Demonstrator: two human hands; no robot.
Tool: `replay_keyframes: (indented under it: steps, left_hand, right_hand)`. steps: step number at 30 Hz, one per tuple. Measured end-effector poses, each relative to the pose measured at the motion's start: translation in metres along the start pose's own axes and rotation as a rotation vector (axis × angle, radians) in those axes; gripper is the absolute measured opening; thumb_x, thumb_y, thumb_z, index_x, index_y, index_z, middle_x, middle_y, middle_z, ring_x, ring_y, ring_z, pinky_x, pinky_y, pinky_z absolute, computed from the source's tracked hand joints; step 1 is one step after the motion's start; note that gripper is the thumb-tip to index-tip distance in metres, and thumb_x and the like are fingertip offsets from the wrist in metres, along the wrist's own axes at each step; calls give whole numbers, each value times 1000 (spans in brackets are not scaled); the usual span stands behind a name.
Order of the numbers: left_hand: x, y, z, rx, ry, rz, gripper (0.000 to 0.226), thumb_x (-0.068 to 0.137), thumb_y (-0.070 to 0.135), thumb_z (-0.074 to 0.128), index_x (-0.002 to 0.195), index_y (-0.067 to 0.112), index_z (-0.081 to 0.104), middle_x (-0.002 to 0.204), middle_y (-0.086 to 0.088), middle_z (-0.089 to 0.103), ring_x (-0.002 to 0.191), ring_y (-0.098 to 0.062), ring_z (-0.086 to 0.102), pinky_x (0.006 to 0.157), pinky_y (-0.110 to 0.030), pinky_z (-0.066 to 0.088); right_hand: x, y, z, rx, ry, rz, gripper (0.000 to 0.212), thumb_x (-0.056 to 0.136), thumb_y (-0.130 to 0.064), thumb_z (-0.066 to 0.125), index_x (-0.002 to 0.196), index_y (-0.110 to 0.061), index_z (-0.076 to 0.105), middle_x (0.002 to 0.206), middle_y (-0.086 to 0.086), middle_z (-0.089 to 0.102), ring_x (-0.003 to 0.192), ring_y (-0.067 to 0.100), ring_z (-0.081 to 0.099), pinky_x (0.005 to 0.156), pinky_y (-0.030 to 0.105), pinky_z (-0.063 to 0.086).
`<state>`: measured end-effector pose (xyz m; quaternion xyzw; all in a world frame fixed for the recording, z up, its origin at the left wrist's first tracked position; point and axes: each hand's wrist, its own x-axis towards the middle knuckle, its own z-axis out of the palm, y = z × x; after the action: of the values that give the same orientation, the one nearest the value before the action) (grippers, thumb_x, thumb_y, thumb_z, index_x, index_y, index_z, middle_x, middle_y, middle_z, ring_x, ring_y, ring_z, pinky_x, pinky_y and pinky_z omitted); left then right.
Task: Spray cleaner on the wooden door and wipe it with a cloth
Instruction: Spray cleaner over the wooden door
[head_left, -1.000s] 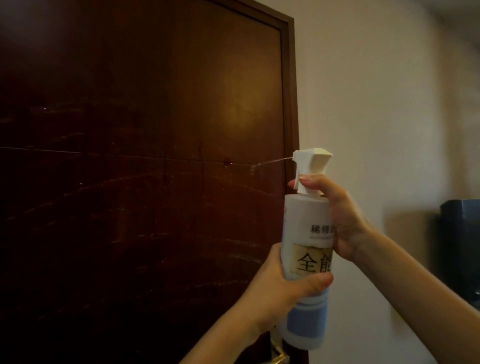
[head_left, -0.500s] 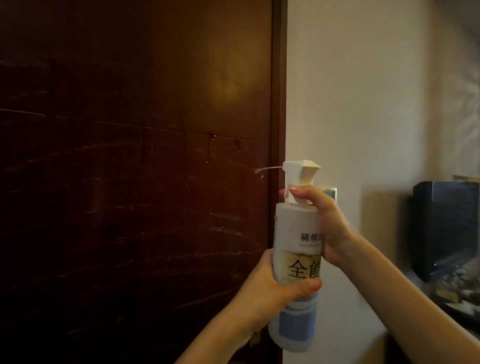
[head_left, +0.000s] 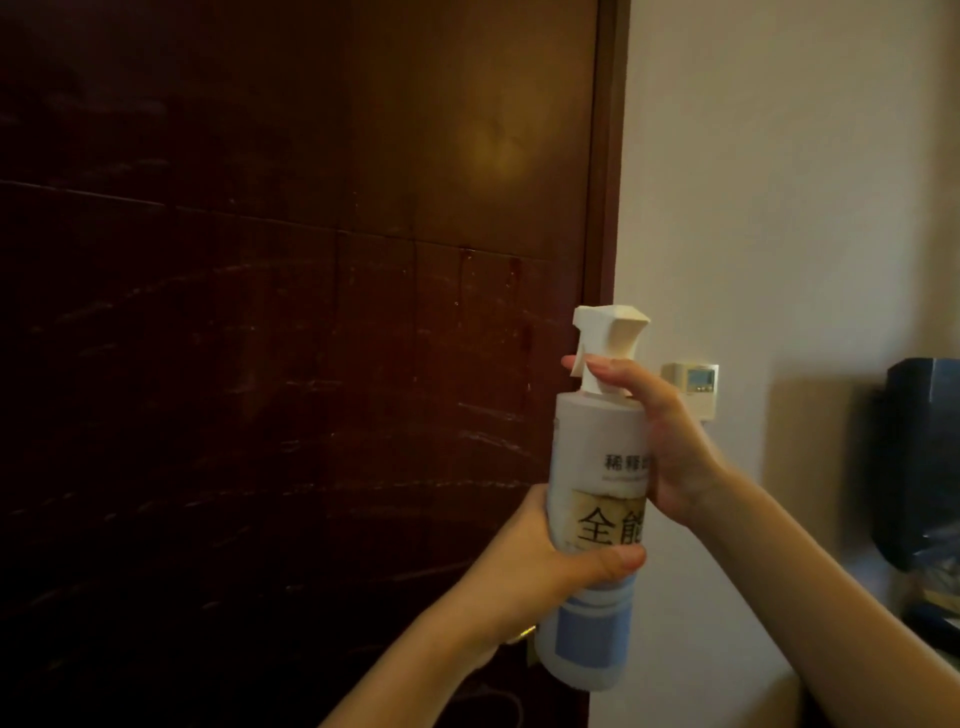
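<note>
A dark wooden door (head_left: 270, 322) fills the left of the head view, streaked with pale wet marks and a few running drips. In front of its right edge I hold a white spray bottle (head_left: 597, 457) with a blue band and a white trigger head, nozzle facing the door. My left hand (head_left: 540, 566) wraps the bottle's lower body. My right hand (head_left: 660, 431) grips its neck with a finger over the trigger. No spray shows at the nozzle. No cloth is in view.
The door frame (head_left: 605, 156) runs down beside a cream wall (head_left: 789, 182). A small wall control panel (head_left: 696, 384) sits behind my right hand. A dark boxy object (head_left: 919, 457) stands at the far right. A brass handle part (head_left: 524, 635) peeks below my left wrist.
The thin jet seen at the nozzle in both earlier frames is gone now. The bottle sits lower against the door than a second ago, and the view has swung right.
</note>
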<state>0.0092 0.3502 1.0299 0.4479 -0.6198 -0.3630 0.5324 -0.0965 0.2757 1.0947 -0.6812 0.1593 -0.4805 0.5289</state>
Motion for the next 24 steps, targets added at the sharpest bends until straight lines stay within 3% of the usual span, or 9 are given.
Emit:
replay_keyframes:
  steps: [5, 10, 13, 19, 24]
  left_hand:
    - [-17, -2, -16, 30, 50, 7, 39, 79, 19, 72, 103, 35, 46, 102, 12, 63, 86, 11, 62, 66, -6, 47]
    - [-31, -15, -35, 59, 119, -53, 53, 74, 23, 77, 118, 30, 47, 110, 7, 65, 98, 1, 63, 79, -16, 52]
    - [-35, -16, -49, 59, 121, -78, 57, 74, 23, 77, 122, 30, 46, 111, 8, 65, 98, 0, 63, 79, -18, 51]
    - [-48, -15, -66, 69, 141, -70, 49, 76, 22, 74, 117, 33, 48, 108, 11, 66, 96, 3, 63, 76, -14, 50]
    - [-59, -16, -78, 89, 182, -72, 50, 77, 17, 73, 117, 32, 48, 105, 11, 66, 95, 3, 63, 75, -15, 51]
  right_hand:
    - [4, 6, 22, 7, -95, 34, 71, 43, -54, 69, 104, -18, 64, 70, 1, 67, 61, 13, 64, 55, 25, 50]
    - [6, 22, 50, 40, -138, 76, 69, 42, -50, 71, 99, -11, 63, 67, 3, 65, 56, 14, 61, 51, 23, 50]
    - [8, 29, 62, 60, -113, 25, 69, 44, -51, 70, 99, -10, 64, 69, 3, 64, 58, 15, 61, 53, 24, 51]
    - [13, 28, 83, 55, -176, 37, 47, 51, -46, 71, 90, -21, 65, 73, 2, 65, 61, 14, 61, 57, 26, 50]
    - [15, 33, 103, 18, -230, 16, 68, 46, -53, 69, 100, -13, 63, 71, 1, 66, 62, 15, 62, 57, 26, 50]
